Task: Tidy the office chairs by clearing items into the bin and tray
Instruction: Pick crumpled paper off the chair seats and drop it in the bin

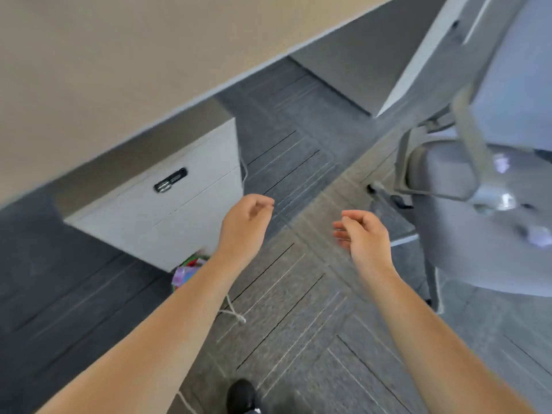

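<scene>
A grey office chair stands at the right, blurred by motion. On its seat lie a clear crumpled plastic item and a pale crumpled scrap; another pale scrap sits further back. My left hand hovers over the carpet in the middle, fingers loosely curled, holding nothing. My right hand floats beside it, also empty with fingers apart, left of the chair. A colourful bin or bag with a green rim peeks out under my left forearm, mostly hidden.
A white drawer cabinet with a lock stands under the beige desk at the left. A white cord lies on the grey carpet. A second white cabinet is at the top right. My black shoe shows at the bottom.
</scene>
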A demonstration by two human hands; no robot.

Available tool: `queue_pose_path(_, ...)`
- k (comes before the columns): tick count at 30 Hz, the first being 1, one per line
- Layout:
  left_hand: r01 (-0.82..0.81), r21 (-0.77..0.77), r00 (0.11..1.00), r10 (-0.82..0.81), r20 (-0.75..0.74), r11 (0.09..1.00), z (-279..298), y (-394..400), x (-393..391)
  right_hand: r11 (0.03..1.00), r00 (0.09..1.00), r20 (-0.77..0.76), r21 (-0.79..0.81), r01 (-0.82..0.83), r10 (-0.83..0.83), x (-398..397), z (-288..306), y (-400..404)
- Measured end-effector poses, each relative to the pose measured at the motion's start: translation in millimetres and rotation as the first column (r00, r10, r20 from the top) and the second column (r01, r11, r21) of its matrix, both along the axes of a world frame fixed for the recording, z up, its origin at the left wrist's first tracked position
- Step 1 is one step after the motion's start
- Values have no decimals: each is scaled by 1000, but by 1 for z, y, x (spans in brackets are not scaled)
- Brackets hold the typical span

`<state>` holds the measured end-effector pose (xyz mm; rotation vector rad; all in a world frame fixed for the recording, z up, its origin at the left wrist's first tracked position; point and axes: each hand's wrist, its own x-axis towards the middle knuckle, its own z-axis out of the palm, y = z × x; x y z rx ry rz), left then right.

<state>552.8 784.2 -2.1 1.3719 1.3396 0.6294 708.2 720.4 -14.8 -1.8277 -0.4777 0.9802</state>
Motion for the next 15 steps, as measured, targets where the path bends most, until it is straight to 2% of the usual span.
queue_pose_path(7, 258, 96, 965, -262, 29, 961, 74, -27, 124, 949, 950, 68, 99, 298, -305, 129, 62, -72)
queue_pose_path(15, 408, 104, 913, -407, -38, 907, 90, -108, 277, 888, 887, 73, 99, 449, -457, 264, 91, -182)
